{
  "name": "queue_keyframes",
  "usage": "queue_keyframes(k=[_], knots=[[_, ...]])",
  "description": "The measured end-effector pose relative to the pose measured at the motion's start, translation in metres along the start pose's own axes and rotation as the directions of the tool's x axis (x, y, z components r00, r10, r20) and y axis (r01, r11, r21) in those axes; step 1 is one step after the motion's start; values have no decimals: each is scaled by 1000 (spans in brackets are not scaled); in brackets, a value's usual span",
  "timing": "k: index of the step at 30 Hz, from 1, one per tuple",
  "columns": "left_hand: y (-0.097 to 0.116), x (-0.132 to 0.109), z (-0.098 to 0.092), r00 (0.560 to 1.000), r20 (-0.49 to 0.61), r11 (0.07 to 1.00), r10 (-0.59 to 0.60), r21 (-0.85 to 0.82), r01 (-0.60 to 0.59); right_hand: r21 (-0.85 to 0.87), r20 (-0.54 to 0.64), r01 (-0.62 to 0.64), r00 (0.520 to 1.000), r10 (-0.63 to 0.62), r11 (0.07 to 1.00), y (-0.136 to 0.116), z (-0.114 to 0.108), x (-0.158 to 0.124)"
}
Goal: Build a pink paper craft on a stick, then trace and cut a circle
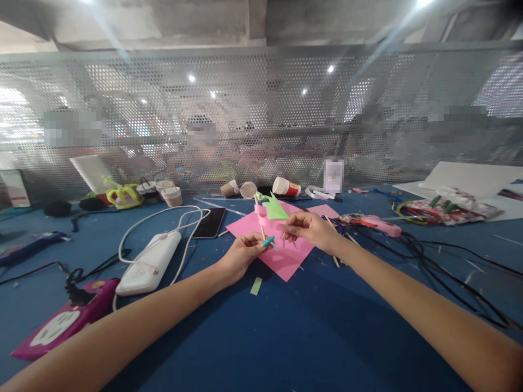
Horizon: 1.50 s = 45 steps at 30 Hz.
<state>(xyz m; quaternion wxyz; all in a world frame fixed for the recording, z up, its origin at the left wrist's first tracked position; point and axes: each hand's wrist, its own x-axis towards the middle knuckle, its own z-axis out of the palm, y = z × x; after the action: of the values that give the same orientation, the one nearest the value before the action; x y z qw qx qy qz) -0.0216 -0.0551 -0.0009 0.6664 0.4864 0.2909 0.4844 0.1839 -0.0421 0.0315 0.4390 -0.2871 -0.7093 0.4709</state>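
My left hand (244, 255) is closed in a pinch around the lower end of a thin wooden stick (262, 231), which stands nearly upright. A long teal nail shows at its thumb. Near the stick's top, a pink paper strip (272, 224) bends around it and runs to the right. My right hand (308, 231) pinches the strip's right end between thumb and fingers. A green pointed paper piece (274, 208) stands beside the stick, just above the strip; how it is attached cannot be made out. Beneath both hands lies a pink paper sheet (286, 267).
A green paper scrap (256, 286) lies near my left hand. Leftward are a phone (209, 223), a white power bank (151, 264) with cable and a magenta power strip (73, 318). A pink glue gun (379, 225) with black cords lies right. Paper cups (286, 187) line the perforated partition (261, 120).
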Motion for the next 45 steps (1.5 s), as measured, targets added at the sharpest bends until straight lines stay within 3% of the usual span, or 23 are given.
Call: queue_keyframes(k=[7, 17, 22, 34, 42, 45], knots=[[-3, 5, -6, 999, -32, 994, -18, -104, 14, 16, 27, -11, 1000, 11, 1000, -6, -2, -1], [0, 1, -5, 997, 59, 992, -59, -112, 65, -4, 8, -52, 999, 52, 999, 2, -2, 0], [2, -3, -4, 973, 192, 976, -128, -149, 157, -5, 13, -73, 997, 73, 997, 3, 4, 0], [5, -6, -2, 934, 276, 962, -227, -86, 259, 214, -95, -88, 989, 111, 973, 12, 18, 1], [7, -9, -1, 893, 350, 946, -283, -52, 320, 330, -7, -129, 990, 139, 935, 9, 29, -1], [6, -8, 0, 894, 363, 952, -263, -51, 301, 318, -24, -103, 993, 116, 943, 9, 30, -2]])
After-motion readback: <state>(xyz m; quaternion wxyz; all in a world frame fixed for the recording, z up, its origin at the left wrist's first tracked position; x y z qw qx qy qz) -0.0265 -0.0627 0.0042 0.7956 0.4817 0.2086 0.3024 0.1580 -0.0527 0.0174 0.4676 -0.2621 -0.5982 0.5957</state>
